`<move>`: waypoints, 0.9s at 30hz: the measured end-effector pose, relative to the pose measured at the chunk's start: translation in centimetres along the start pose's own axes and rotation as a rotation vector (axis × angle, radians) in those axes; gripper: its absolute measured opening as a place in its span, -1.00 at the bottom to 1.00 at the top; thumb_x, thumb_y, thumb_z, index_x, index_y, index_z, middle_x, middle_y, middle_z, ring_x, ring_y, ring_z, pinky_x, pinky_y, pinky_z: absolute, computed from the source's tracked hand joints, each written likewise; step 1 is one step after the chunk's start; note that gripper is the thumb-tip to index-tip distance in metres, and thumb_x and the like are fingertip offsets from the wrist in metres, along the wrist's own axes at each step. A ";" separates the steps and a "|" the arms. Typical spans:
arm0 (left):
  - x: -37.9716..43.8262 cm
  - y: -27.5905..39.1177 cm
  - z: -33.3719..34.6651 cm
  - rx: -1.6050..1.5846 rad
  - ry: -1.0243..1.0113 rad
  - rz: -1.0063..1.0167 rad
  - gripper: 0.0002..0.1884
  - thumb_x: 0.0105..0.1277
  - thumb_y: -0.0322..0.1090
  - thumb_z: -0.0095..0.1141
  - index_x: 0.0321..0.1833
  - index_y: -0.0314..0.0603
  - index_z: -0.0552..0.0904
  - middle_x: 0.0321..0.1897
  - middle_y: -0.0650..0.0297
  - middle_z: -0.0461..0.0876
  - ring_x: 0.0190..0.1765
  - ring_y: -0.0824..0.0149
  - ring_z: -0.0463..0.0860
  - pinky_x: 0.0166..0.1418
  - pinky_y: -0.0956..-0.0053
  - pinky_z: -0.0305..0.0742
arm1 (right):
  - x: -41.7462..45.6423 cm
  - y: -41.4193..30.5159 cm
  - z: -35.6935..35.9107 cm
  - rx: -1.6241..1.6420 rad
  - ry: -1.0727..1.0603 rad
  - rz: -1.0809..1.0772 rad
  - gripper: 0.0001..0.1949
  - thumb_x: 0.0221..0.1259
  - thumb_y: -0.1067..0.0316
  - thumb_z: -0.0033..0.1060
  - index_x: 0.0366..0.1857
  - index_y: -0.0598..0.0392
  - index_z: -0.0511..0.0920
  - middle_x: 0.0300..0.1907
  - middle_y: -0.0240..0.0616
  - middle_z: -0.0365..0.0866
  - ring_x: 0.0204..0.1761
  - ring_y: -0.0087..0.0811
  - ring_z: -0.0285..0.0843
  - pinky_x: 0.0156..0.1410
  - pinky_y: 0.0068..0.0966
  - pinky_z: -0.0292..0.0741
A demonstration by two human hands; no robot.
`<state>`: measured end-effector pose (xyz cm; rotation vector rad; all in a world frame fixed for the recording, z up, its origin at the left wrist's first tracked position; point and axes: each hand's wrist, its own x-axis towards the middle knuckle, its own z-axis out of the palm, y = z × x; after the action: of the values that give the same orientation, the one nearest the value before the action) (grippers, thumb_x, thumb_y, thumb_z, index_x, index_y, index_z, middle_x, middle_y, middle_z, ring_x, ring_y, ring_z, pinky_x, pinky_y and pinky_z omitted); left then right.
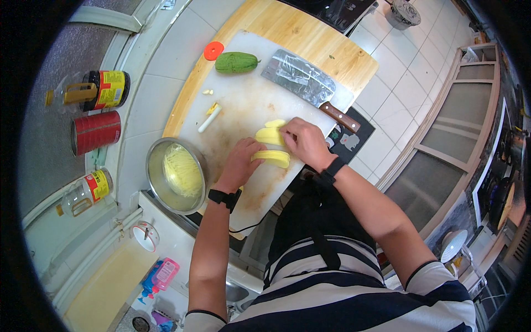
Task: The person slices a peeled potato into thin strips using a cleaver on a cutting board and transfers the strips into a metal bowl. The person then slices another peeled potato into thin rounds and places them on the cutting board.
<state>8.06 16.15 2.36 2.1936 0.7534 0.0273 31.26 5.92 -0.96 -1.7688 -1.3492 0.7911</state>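
Observation:
On the white cutting board [238, 120] lie pale yellow slices in two main groups. My left hand [242, 162] has its fingers at the left end of the nearer stack of slices [274, 157]. The fingertips of my right hand [305, 141] touch the right end of the farther slices [269, 135]; whether they pinch any is hidden. One more slice [275, 123] lies just beyond. A cleaver [298, 76] with a wooden handle rests flat at the far right of the board. A green gourd-like vegetable [236, 62] lies at the far left.
A metal bowl [152, 186] of fine yellow shreds [181, 171] stands left of the board. A white stalk piece [210, 119], garlic cloves [208, 91] and a red disc [213, 51] lie farther off. Bottles and a red can [97, 132] line the window side. A black cooktop [332, 10] is beyond.

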 end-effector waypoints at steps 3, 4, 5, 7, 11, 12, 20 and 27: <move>0.2 0.1 -0.2 -0.024 -0.042 -0.048 -0.63 0.29 -0.49 0.50 0.15 -0.13 0.75 0.13 0.07 0.70 0.30 -0.08 0.65 0.44 0.06 0.55 | 1.2 0.3 0.3 -0.160 -0.043 -0.123 -0.81 0.31 0.29 0.54 -0.10 0.09 0.79 -0.17 -0.13 0.72 -0.07 -0.01 0.78 0.01 -0.14 0.68; 0.3 0.2 -0.3 -0.029 -0.038 -0.068 -0.63 0.28 -0.50 0.50 0.14 -0.13 0.75 0.17 0.06 0.68 0.32 -0.08 0.65 0.45 0.07 0.55 | 1.5 0.4 0.6 -0.191 -0.050 -0.181 -0.77 0.28 0.23 0.59 -0.08 0.05 0.77 -0.18 -0.16 0.67 -0.11 0.00 0.75 -0.02 -0.09 0.65; 0.2 0.4 -0.3 -0.035 -0.034 -0.089 -0.63 0.28 -0.52 0.50 0.14 -0.14 0.75 0.21 0.06 0.66 0.33 -0.07 0.64 0.46 0.07 0.55 | 1.5 0.5 0.9 -0.204 -0.038 -0.158 -0.78 0.29 0.24 0.58 -0.08 0.04 0.77 -0.19 -0.15 0.66 -0.11 0.01 0.75 -0.02 -0.09 0.65; 0.1 0.5 -0.2 -0.052 0.007 -0.093 -0.62 0.26 -0.55 0.51 0.13 -0.14 0.74 0.29 0.04 0.61 0.37 -0.07 0.62 0.49 0.09 0.54 | 1.6 0.5 1.5 -0.225 -0.021 -0.119 -0.79 0.30 0.26 0.56 -0.08 0.02 0.76 -0.21 -0.15 0.66 -0.12 0.02 0.74 -0.02 -0.08 0.65; 0.5 -0.3 0.2 -0.053 0.033 -0.070 -0.61 0.22 -0.54 0.54 0.10 -0.14 0.75 0.40 0.06 0.51 0.40 -0.05 0.58 0.52 0.09 0.53 | 1.9 0.7 1.7 -0.144 -0.050 -0.019 -0.85 0.36 0.29 0.51 -0.11 0.05 0.78 -0.21 -0.11 0.71 -0.13 0.03 0.76 -0.01 -0.10 0.66; 0.7 -0.6 0.2 -0.042 0.011 -0.080 -0.62 0.22 -0.53 0.55 0.09 -0.14 0.75 0.42 0.08 0.49 0.40 -0.04 0.58 0.52 0.08 0.53 | 1.8 0.8 1.4 -0.097 -0.046 -0.007 -0.86 0.37 0.30 0.49 -0.12 0.07 0.79 -0.20 -0.11 0.73 -0.14 0.03 0.77 -0.02 -0.11 0.66; 3.4 -2.5 -0.1 0.010 -0.072 0.040 -0.54 0.13 -0.51 0.60 0.09 -0.10 0.72 0.29 0.12 0.58 0.43 -0.07 0.55 0.58 0.06 0.44 | 1.3 2.2 -0.5 -0.147 0.018 0.126 -0.88 0.38 0.30 0.44 -0.23 0.08 0.83 -0.21 -0.05 0.78 -0.15 0.08 0.79 0.02 -0.05 0.69; 4.1 -1.2 -1.2 -0.068 -0.183 -0.073 -0.59 0.18 -0.51 0.55 0.05 -0.15 0.66 0.11 0.12 0.58 0.26 -0.04 0.63 0.40 0.13 0.55 | 0.6 0.3 -1.1 -0.151 0.057 0.006 -0.76 0.40 0.30 0.44 0.07 0.08 0.78 -0.10 -0.10 0.74 -0.08 0.05 0.78 0.03 -0.11 0.70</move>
<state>10.55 19.70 1.43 2.0697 0.7182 -0.1794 32.53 6.23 -0.67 -1.8986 -1.3981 0.6517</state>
